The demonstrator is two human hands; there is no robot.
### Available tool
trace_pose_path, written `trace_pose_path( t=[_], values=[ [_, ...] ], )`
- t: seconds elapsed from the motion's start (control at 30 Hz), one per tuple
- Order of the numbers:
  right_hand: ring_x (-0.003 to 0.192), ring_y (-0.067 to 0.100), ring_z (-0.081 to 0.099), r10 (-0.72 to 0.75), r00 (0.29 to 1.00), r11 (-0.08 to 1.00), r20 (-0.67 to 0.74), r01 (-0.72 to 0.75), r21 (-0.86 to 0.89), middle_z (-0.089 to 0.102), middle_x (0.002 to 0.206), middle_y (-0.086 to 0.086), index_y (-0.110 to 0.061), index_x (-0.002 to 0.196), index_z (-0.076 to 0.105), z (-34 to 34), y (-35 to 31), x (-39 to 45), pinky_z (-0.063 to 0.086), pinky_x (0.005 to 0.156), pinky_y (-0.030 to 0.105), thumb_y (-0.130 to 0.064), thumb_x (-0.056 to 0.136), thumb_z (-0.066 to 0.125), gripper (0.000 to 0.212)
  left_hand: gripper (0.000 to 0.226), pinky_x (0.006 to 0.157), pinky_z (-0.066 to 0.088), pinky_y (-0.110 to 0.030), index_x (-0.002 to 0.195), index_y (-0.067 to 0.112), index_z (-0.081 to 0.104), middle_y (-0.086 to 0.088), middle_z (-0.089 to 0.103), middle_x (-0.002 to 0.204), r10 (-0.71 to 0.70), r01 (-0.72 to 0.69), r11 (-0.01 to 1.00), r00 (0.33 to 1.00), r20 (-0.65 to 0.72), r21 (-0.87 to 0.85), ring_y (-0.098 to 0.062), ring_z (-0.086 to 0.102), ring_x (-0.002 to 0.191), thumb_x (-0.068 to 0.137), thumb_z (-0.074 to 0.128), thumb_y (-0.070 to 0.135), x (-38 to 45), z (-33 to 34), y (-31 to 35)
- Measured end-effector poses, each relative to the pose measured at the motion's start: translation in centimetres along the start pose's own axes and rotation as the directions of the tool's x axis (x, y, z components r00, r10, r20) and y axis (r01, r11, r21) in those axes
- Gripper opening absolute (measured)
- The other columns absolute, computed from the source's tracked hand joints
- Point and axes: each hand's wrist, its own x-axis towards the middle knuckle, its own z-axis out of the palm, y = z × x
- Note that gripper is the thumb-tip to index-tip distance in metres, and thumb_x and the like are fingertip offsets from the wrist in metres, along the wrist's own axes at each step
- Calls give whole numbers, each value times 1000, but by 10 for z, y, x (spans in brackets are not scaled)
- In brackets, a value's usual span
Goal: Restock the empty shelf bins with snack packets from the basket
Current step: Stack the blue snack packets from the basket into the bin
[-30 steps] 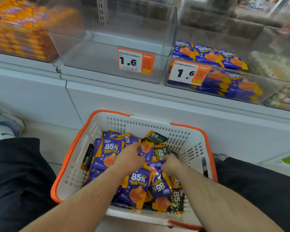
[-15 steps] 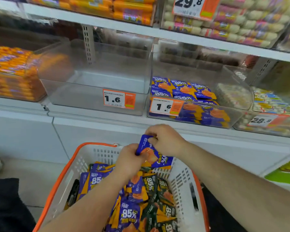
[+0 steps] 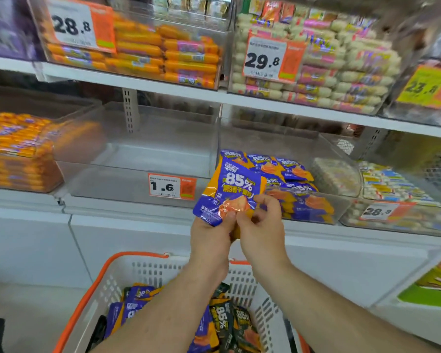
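Together our hands hold one purple and orange packet [image 3: 231,192] upright in front of the shelf. Our left hand [image 3: 210,238] grips its lower edge from below, with the thumb pressed on the front. Our right hand [image 3: 261,225] pinches the lower right corner, fingers curled round it. The packet bears a large "85%" and stands above the basket [image 3: 107,278], well clear of it, level with the front of the bins.

Just behind and to the right of the packet sits a clear bin [image 3: 321,207] partly filled with packets [image 3: 288,169] of the same purple kind, stacked in rows. To the left of it stands an empty bin [image 3: 138,179], its floor bare, with an orange price tag [image 3: 172,186] reading 1.6 on its front wall. Further left, a bin holds orange sausages [image 3: 18,151].

Below us the white basket with its orange rim holds more packets, purple ones [image 3: 133,301] on the left and darker, perhaps green or black, ones [image 3: 227,322] nearer the middle; our forearms hide much of the pile. On the upper shelf we see orange sausage packs [image 3: 163,54] behind a 28.8 tag [image 3: 73,25] and pale pink-wrapped ones [image 3: 341,67] behind a 29.8 tag [image 3: 265,59].
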Motion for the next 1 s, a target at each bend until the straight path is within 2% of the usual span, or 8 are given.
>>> trace_pose_path(
  t=[0.2, 0.3, 0.4, 0.5, 0.7, 0.83, 0.93, 1.0],
  values=[
    [81, 15, 64, -68, 989, 997, -134, 71, 18, 64, 86, -4, -38, 91, 53, -13, -30, 47, 57, 77, 39, 2, 86, 56, 40, 25, 75, 55, -23, 107, 25, 67, 9, 73, 101, 278, -359, 859, 926, 255, 364, -7, 70, 94, 86, 71, 12, 26, 32, 8],
    [84, 20, 71, -87, 972, 995, -220, 93, 18, 66, 95, -3, -41, 89, 57, -36, -52, 95, 60, 70, 41, -6, 86, 60, 35, 44, 93, 48, -40, 118, 23, 62, 0, 62, 121, 455, -696, 101, 668, 589, 711, -23, 59, 112, 78, 64, 42, 54, 37, 7],
    [67, 13, 66, -166, 947, 975, -276, 116, -190, 65, 93, 2, -27, 97, 56, -74, -72, 134, 57, 60, 33, -8, 90, 58, 21, 74, 115, 11, -56, 148, 26, 31, 0, 23, 157, 185, -564, -384, 729, 659, 732, -27, 17, 146, 83, 59, 49, 69, 31, 8],
    [83, 30, 65, -193, 946, 851, -259, 30, -524, 67, 94, 7, -26, 96, 51, -104, -66, 160, 56, 73, 45, -16, 86, 49, 14, 85, 115, -3, -60, 153, 28, 12, 1, 16, 158, 63, -498, -486, 800, 597, 718, -24, 9, 147, 84, 60, 41, 77, 17, 3],
    [102, 28, 62, -45, 987, 416, -157, -124, -901, 63, 110, 10, -11, 111, 61, -123, -39, 186, 54, 80, 28, -11, 90, 55, 22, 81, 113, 9, -62, 138, 22, 49, -4, 55, 128, 191, -488, -485, 750, 633, 725, -30, 46, 125, 62, 77, 32, 81, 6, -14],
    [109, 20, 61, 147, 989, 164, -26, -50, -985, 61, 120, 7, -11, 121, 64, -116, -40, 186, 53, 88, 25, -19, 97, 50, 29, 79, 114, 5, -60, 137, 23, 48, -3, 54, 129, 228, -504, -472, 723, 652, 723, -29, 45, 126, 64, 76, 33, 83, 6, -15],
    [104, 20, 59, 212, 977, -59, 5, 18, -998, 61, 94, 1, -14, 120, 65, -109, -41, 182, 47, 83, 25, -27, 100, 44, 32, 78, 114, -5, -56, 140, 25, 43, -1, 50, 133, 211, -497, -446, 749, 628, 744, -27, 39, 130, 69, 72, 35, 81, 8, -15],
    [98, 20, 57, 231, 973, -48, 19, 31, -998, 64, 103, 2, -15, 121, 64, -106, -40, 182, 42, 76, 24, -31, 102, 40, 34, 77, 114, -4, -56, 137, 24, 47, -2, 53, 129, 237, -496, -440, 739, 630, 748, -28, 43, 127, 65, 74, 34, 80, 7, -16]
  ],
)
